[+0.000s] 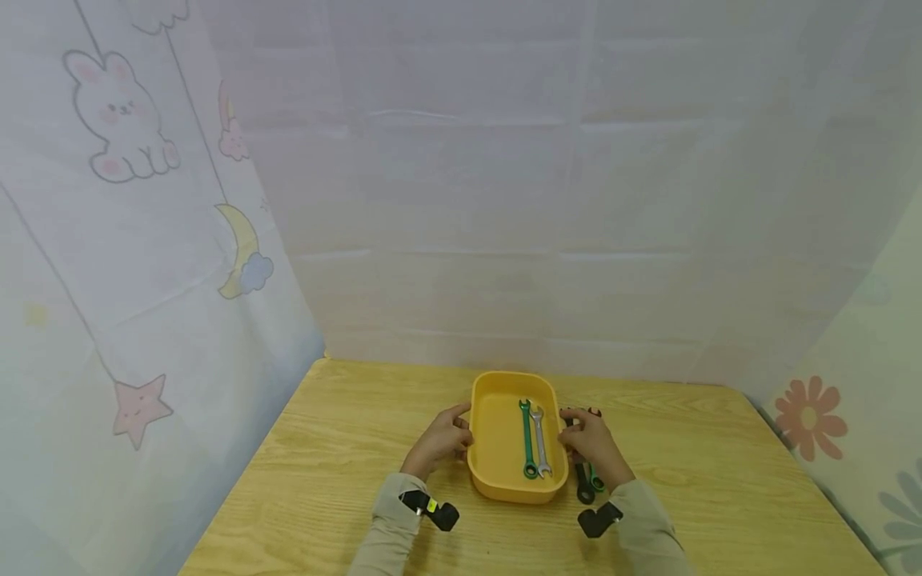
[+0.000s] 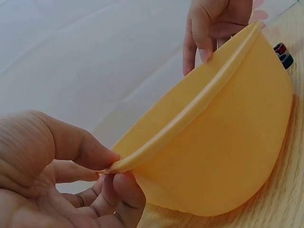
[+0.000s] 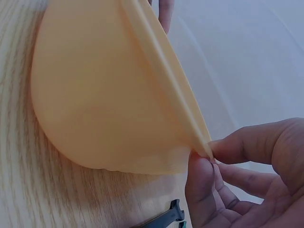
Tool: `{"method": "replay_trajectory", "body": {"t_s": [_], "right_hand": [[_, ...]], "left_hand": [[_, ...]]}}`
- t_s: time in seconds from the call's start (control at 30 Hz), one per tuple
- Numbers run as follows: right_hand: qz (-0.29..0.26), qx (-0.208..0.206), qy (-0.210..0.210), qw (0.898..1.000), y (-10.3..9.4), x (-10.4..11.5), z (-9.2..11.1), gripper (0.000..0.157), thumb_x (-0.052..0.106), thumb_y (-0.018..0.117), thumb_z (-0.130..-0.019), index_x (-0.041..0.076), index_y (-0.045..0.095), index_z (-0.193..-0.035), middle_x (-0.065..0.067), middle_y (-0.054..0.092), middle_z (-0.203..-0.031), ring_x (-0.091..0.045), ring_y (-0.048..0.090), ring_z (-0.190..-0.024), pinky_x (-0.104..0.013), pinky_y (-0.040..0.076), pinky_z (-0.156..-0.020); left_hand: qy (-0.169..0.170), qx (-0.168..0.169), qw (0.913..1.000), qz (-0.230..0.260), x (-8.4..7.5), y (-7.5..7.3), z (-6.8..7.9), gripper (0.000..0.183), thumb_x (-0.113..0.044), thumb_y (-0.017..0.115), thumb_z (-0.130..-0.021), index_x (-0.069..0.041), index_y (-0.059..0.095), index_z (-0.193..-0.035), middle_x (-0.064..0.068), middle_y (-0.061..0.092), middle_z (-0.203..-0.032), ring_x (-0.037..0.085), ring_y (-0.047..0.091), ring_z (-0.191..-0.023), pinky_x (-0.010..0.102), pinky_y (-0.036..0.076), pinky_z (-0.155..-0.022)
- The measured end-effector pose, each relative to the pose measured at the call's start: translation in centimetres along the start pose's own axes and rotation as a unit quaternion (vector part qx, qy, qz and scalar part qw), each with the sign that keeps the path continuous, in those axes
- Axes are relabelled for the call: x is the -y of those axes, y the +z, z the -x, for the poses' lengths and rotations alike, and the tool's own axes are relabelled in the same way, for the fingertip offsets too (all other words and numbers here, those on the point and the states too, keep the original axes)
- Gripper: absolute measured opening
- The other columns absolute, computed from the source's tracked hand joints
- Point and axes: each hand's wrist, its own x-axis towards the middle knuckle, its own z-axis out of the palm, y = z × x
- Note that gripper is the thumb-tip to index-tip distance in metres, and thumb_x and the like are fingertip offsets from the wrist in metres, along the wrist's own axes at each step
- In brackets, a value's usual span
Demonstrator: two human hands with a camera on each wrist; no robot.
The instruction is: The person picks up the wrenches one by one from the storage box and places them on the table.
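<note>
A yellow plastic basin (image 1: 497,448) stands on the wooden table, with a green wrench (image 1: 528,440) and a silver wrench (image 1: 540,444) lying side by side in its right half. My left hand (image 1: 442,438) pinches the left rim between thumb and fingers, which the left wrist view shows up close. On the opposite side, my right hand (image 1: 589,442) pinches the right rim in the same way, also plain in the right wrist view. Beneath and beside the right hand lie a black wrench (image 1: 584,486) and another green wrench (image 1: 596,480), partly hidden by that hand.
The wooden table (image 1: 324,480) runs back to a pale cloth backdrop (image 1: 468,240). A cloth with cartoon prints (image 1: 238,352) hangs at the left, and a floral one (image 1: 850,360) at the right. Black wrist cameras sit on both sleeves.
</note>
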Motion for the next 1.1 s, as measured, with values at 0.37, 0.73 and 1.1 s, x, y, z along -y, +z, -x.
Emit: {"method": "replay_trajectory", "body": {"t_s": [0.37, 0.73, 1.1], "right_hand": [[-0.040, 0.031, 0.016, 0.999, -0.27, 0.12, -0.10, 0.059, -0.003, 0.054, -0.082, 0.010, 0.037, -0.137, -0.026, 0.060, -0.093, -0.024, 0.056, -0.057, -0.046, 0.050, -0.057], [-0.024, 0.025, 0.004, 0.999, -0.13, 0.01, -0.07, 0.056, -0.003, 0.053, -0.082, 0.008, 0.039, -0.136, -0.023, 0.057, -0.075, -0.027, 0.052, -0.054, -0.045, 0.049, -0.053], [-0.025, 0.022, 0.008, 0.999, -0.14, 0.04, -0.18, 0.056, -0.001, 0.050, -0.084, 0.009, 0.037, -0.137, -0.025, 0.057, -0.074, -0.030, 0.053, -0.054, -0.047, 0.049, -0.054]], "left_hand": [[-0.015, 0.005, 0.9999, 0.001, -0.28, -0.01, 0.17, 0.067, 0.007, 0.051, -0.081, -0.007, 0.027, -0.142, 0.009, 0.043, -0.089, 0.015, 0.042, -0.058, 0.031, 0.045, -0.050], [-0.001, 0.002, 1.0000, -0.005, -0.19, 0.08, 0.37, 0.070, 0.010, 0.053, -0.078, -0.006, 0.028, -0.142, 0.007, 0.042, -0.084, 0.016, 0.044, -0.058, 0.030, 0.045, -0.048], [-0.002, -0.027, 0.9994, -0.020, -0.24, 0.08, 0.30, 0.062, 0.007, 0.055, -0.079, -0.005, 0.037, -0.138, 0.010, 0.046, -0.088, 0.017, 0.049, -0.062, 0.035, 0.050, -0.053]]}}
